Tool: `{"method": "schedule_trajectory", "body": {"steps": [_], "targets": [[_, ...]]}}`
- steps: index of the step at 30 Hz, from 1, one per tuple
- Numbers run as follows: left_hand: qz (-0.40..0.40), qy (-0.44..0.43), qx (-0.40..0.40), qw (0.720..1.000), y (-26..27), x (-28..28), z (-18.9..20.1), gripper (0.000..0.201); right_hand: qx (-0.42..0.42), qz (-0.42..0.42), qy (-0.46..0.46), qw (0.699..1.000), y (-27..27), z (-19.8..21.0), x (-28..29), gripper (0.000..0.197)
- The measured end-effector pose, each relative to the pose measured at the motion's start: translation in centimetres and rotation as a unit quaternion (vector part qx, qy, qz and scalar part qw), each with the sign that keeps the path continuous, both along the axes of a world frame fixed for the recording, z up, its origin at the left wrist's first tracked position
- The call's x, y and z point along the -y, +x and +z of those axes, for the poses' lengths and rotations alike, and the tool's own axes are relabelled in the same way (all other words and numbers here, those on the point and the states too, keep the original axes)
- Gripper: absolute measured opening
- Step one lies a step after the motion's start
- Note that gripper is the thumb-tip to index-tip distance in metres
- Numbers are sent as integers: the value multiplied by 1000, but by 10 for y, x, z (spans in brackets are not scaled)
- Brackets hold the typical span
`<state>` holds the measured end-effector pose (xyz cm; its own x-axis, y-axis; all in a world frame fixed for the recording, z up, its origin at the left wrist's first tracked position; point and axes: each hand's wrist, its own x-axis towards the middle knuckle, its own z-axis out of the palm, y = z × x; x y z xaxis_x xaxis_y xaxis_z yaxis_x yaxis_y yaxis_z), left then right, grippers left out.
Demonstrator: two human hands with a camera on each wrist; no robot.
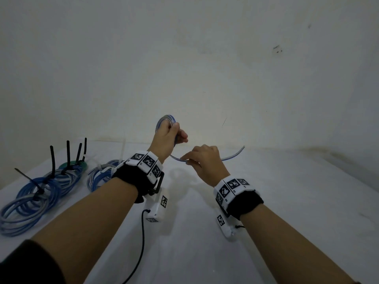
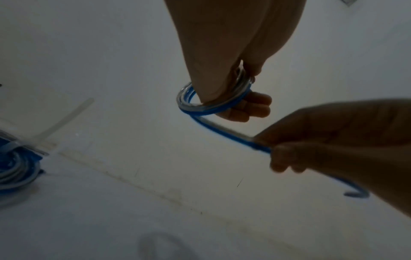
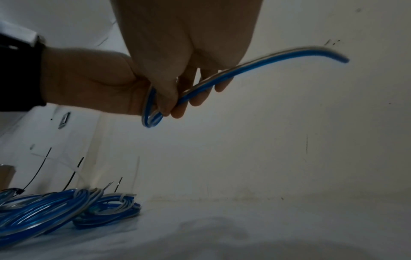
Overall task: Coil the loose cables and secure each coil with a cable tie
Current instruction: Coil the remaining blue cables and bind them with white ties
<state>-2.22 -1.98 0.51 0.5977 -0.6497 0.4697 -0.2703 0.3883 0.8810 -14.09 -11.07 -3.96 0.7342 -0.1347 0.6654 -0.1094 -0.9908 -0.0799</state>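
My left hand (image 1: 171, 136) is raised above the table and grips a small coil of blue-and-clear cable (image 1: 166, 118), its loops wound around the fingers (image 2: 249, 105). From the coil a free length of the same cable (image 2: 224, 130) runs down to my right hand (image 1: 196, 158), which pinches it between thumb and fingers. Past that hand the cable's tail (image 1: 235, 153) curves up and to the right, its end (image 3: 342, 59) hanging free in the air.
Several tied blue coils (image 1: 37, 193) lie at the left of the white table (image 1: 287, 201), with black cable ties (image 1: 53, 160) and pale ties (image 1: 123, 148) sticking up. A green coil (image 1: 69, 165) sits behind them. A wall closes the far side.
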Motion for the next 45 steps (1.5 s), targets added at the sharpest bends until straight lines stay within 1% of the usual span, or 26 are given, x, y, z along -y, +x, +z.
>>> {"method": "schedule_trajectory", "body": {"steps": [2, 4, 6, 7, 10, 12, 16, 20, 22, 24, 27, 31, 32, 35, 36, 38, 41, 43, 45], "targets": [[12, 47, 41, 998, 1, -1, -7, 20, 23, 7, 7, 1000, -3, 4, 0, 13], [20, 106, 96, 990, 0, -6, -11, 23, 52, 15, -9, 998, -5, 6, 2, 11], [14, 162, 143, 976, -3, -10, -13, 25, 75, 13, -26, 997, -7, 8, 4, 15], [6, 187, 154, 970, -5, -12, -14, 25, 87, 11, -29, 996, -8, 10, 5, 20], [-32, 230, 142, 962, -9, -15, -14, 26, 126, 15, -32, 991, -10, 15, 7, 31], [-57, 251, 128, 958, -12, -16, -14, 32, 137, 22, -28, 990, -11, 18, 9, 35], [-104, 280, 95, 950, -15, -17, -10, 38, 112, 47, 11, 993, -15, 17, 15, 33], [-127, 270, 29, 954, -16, -16, -7, 40, 114, 100, 101, 983, -19, 16, 19, 23], [-145, 255, -3, 956, -18, -15, -6, 43, 118, 101, 123, 980, -20, 15, 19, 18], [-157, 241, -28, 957, -20, -15, -5, 48, 127, 91, 125, 980, -20, 13, 20, 19], [-142, 221, -36, 964, -21, -15, -3, 42, 128, 78, 150, 977, -22, 11, 24, 24], [-151, 175, -92, 969, -18, -16, -1, 41, 88, 35, 270, 958, -24, 6, 30, 29], [-157, 164, -111, 968, -16, -17, 0, 41, 79, 27, 286, 955, -24, 4, 30, 29], [-184, 129, -163, 961, -14, -16, 0, 42, 69, -3, 269, 961, -25, -1, 30, 26], [-191, 119, -177, 958, -14, -15, 1, 42, 67, -7, 276, 959, -25, -1, 29, 25], [-197, 103, -196, 955, -15, -14, 1, 42, 73, 1, 334, 940, -23, -2, 27, 23], [-202, 77, -220, 951, -15, -12, -1, 42, 95, 27, 435, 895, -20, 0, 21, 14], [-206, 55, -235, 948, -15, -11, -2, 42, 97, 50, 470, 876, -18, 3, 17, 11], [-213, 37, -245, 945, -16, -10, -3, 43, 91, 71, 500, 858, -14, 6, 13, 13]]}}
